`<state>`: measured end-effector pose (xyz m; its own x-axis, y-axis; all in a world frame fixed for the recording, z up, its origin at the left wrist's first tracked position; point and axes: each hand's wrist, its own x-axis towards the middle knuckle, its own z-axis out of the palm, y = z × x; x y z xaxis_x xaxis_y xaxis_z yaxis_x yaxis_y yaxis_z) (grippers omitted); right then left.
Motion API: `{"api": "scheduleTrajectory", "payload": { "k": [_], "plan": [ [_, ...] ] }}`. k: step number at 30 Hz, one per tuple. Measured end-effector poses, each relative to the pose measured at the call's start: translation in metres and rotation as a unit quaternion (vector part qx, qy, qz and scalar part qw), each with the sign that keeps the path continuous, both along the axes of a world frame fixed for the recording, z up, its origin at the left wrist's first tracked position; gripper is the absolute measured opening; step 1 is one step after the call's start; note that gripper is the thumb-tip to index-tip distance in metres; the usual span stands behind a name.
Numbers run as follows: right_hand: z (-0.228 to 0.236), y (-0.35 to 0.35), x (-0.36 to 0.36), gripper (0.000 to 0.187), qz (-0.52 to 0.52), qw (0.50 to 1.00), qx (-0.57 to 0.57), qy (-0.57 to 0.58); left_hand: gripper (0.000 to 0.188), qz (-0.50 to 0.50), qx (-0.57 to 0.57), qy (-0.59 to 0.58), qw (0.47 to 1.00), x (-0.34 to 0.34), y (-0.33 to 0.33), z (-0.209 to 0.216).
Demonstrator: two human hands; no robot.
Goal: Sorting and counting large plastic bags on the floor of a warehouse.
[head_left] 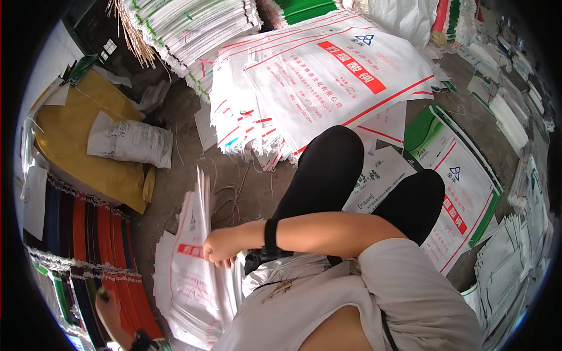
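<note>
My right arm reaches across my body to the left. My right hand (224, 243) is closed on the upper part of a bundle of flat white woven bags (190, 286) with red print, which stands on edge beside my left leg. At the lower left, my left hand (111, 316) is held out by the orange and black folded stacks. It is in shadow and its fingers cannot be made out; a small dark spot shows at its tip. In front of my knees lies a tall stack of similar white bags (333, 70) with red stripes.
Striped bundles of orange and black folded bags (88, 234) stand at left, near a yellow sack (76, 128) bearing a white package (132, 143). More bags (456, 205) lie to my right. Tied stacks (193, 29) rise at the back. Loose threads lie on the floor (187, 140).
</note>
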<state>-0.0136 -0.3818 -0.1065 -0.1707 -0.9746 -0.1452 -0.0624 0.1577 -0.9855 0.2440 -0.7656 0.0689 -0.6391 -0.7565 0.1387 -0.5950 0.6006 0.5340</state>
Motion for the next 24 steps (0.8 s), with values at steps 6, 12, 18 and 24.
{"api": "scheduleTrajectory", "payload": {
  "k": [6, 12, 18, 24],
  "plan": [
    [0.073, 0.104, -0.027, 0.029, -0.242, 0.955, -0.082, 0.152, 0.033, -0.296, 0.108, 0.079, 0.946, -0.2, 0.127, -0.087],
    [0.121, 0.262, -0.036, 0.027, -0.55, 0.795, -0.228, 0.117, 0.036, -0.536, 0.135, 0.101, 0.827, -0.332, 0.326, -0.029],
    [0.071, 0.338, -0.059, 0.026, -0.718, 0.661, -0.188, 0.109, 0.038, -0.629, 0.233, 0.136, 0.729, -0.383, 0.438, 0.016],
    [-0.038, 0.321, -0.101, 0.035, -0.715, 0.646, 0.046, 0.265, 0.035, -0.675, 0.304, 0.171, 0.65, -0.401, 0.493, 0.054]
  ]
}}
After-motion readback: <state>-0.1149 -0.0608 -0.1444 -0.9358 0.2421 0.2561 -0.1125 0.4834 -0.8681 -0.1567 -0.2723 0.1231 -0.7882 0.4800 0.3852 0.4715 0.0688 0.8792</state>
